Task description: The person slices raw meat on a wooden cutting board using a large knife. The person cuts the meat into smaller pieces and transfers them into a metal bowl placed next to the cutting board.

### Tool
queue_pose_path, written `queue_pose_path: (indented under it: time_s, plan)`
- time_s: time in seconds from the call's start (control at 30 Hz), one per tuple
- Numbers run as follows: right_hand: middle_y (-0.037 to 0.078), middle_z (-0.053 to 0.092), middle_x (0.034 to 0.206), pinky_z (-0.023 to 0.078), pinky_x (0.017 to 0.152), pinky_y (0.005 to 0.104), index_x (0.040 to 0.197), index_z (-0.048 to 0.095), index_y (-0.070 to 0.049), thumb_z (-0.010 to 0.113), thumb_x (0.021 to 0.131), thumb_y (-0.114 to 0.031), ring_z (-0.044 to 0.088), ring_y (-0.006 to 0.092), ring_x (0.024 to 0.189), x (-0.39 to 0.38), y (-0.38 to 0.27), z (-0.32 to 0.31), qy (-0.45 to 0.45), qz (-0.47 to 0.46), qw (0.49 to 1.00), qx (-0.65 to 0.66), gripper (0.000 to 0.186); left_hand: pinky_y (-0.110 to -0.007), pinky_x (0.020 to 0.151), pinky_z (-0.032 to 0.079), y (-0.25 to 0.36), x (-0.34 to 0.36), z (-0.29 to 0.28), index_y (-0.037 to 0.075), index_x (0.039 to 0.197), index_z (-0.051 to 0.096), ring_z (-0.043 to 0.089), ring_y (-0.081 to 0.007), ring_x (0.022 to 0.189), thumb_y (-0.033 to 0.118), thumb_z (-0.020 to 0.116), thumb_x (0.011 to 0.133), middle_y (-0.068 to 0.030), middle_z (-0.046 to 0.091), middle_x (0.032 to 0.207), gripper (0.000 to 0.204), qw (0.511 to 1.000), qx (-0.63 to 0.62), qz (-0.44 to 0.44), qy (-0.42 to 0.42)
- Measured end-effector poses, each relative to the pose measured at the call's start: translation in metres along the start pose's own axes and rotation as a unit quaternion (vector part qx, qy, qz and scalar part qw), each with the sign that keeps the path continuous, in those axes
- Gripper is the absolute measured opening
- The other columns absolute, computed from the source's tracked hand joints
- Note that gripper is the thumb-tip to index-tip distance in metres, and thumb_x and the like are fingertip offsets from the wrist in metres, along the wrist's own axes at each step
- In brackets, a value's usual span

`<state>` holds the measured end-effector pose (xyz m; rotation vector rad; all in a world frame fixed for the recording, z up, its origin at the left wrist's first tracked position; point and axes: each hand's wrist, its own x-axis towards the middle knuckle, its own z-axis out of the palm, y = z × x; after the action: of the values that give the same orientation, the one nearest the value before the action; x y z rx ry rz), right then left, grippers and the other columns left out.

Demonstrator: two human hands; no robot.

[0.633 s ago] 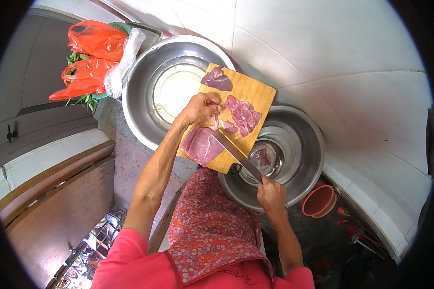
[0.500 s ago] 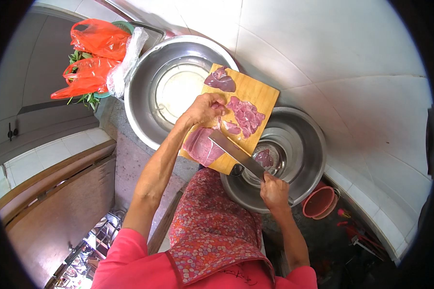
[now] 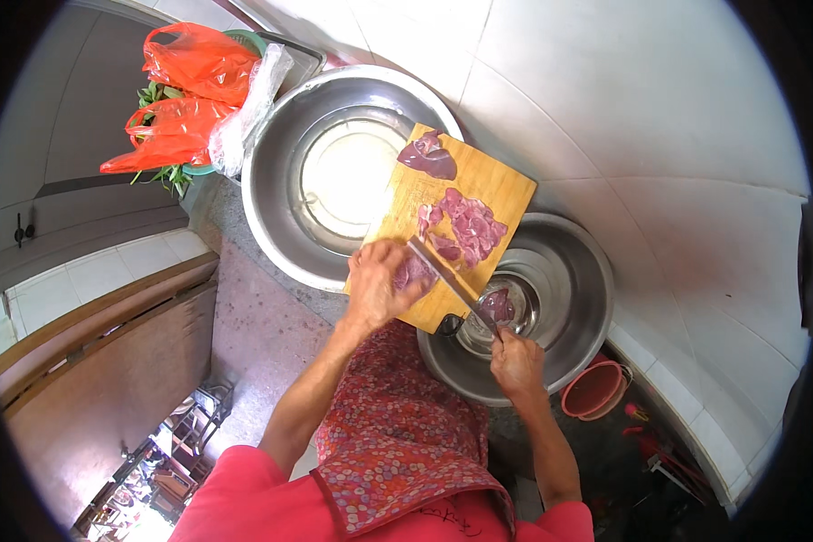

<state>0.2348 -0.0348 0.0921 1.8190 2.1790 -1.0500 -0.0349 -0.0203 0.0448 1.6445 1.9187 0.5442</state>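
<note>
We have our right hand (image 3: 518, 364) wrapped around the handle of a knife (image 3: 453, 285), whose blade slants up and left over the wooden cutting board (image 3: 510, 188). Our left hand (image 3: 375, 282) lies over a slab of meat (image 3: 415, 269) at the near left part of the board, fingers bent and thumb set apart; we cannot tell whether it grips the slab or only presses on it. The tip of the blade is just beside this slab, but we cannot make out whether they touch.

Farther up the board we see a heap of cut meat (image 3: 475, 228), and above that a darker piece of meat (image 3: 428, 157) near the far corner. The board overlaps the rims of two metal basins. The left basin (image 3: 269, 194) has a bright, pale bottom; the right basin (image 3: 580, 303) has a metal bowl (image 3: 530, 296) inside it, with a dark chunk (image 3: 499, 307) in the bowl. To the far left we have red plastic bags (image 3: 203, 65) with a clear bag (image 3: 248, 116) beside them.
</note>
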Motion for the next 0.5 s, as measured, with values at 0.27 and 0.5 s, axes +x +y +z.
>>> queue_pose_path:
  time_s: [0.27,0.5]
  plan:
    - [0.023,0.068,0.077,0.053,0.069,0.0533,0.088,0.062,0.000,0.064,0.081,-0.010,0.068,0.0439,0.075,0.018,-0.011,0.014,-0.060,-0.030,0.996,-0.055,0.011,-0.051,0.101,0.033,-0.001,-0.015,0.033,0.014,0.129,0.062,0.046,-0.0335,0.125,0.028,0.085,0.059,-0.0130,0.051,0.132,0.075,0.997,0.067,0.025,0.017]
    - [0.026,0.067,0.083,0.052,0.078,0.0547,0.088,0.064,0.001,0.063,0.080,-0.007,0.067,0.0455,0.085,0.037,-0.045,0.020,-0.026,-0.006,1.000,-0.007,0.011,-0.048,0.097,0.036,0.005,-0.012,0.033,0.013,0.133,0.059,0.050,-0.0311,0.116,0.028,0.083,0.062,-0.0102,0.054,0.123,0.077,0.999,0.038,-0.011,0.037]
